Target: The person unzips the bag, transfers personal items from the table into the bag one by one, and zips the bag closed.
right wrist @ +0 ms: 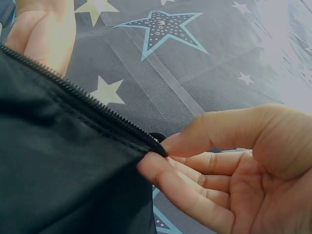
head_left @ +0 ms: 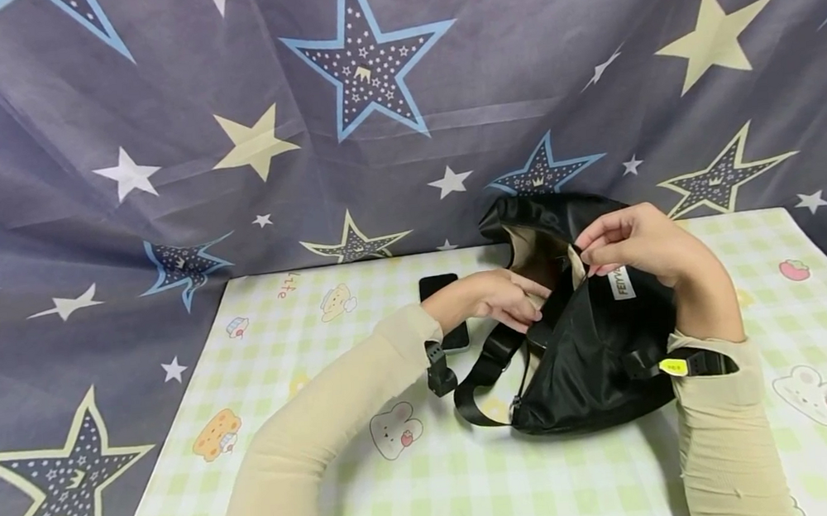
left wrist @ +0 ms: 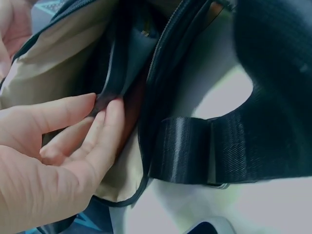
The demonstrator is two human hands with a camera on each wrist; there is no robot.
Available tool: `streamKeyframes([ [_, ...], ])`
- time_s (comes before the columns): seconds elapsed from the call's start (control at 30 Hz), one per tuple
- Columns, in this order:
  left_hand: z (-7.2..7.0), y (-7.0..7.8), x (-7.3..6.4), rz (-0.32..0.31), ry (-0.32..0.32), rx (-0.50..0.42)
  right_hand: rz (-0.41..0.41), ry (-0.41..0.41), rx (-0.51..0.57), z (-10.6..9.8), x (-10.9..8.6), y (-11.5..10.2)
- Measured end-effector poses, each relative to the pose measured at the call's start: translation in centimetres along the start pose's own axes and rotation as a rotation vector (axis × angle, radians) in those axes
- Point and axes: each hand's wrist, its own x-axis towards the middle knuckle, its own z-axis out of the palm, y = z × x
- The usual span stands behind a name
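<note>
A black shoulder bag (head_left: 596, 365) with a beige lining and a white label stands with its zipped mouth spread. My right hand (head_left: 640, 244) pinches the zipper edge of that mouth between thumb and forefinger; the toothed zipper (right wrist: 97, 105) runs up to those fingertips in the right wrist view. My left hand (head_left: 503, 295) reaches into the mouth. Its thumb and fingers pinch the edge of a dark, smooth-edged flat item (left wrist: 119, 66) against the beige lining (left wrist: 63, 53); I cannot tell whether this is a loose item or an inner pocket.
A dark smartphone (head_left: 456, 339) lies on the table left of the bag, partly behind my left wrist. The bag's wide black strap (head_left: 475, 393) loops onto the green-checked tablecloth (head_left: 378, 511). A grey star-patterned curtain (head_left: 166, 91) hangs right behind the table.
</note>
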Motion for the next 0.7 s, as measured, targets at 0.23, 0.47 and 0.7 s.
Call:
streamKeyframes([
  [0.23, -0.11, 0.52, -0.31, -0.056, -0.188, 0.024, 0.009, -0.002, -0.003, -0.11, 0.01, -0.21],
  [0.47, 0.31, 0.09, -0.31, -0.037, -0.100, -0.074, 0.017, -0.008, 0.003, -0.15, 0.03, -0.27],
  [0.7, -0.20, -0.29, 0.26, -0.022, 0.080, -0.324, 0.019, 0.003, -0.006, -0.32, 0.05, -0.36],
])
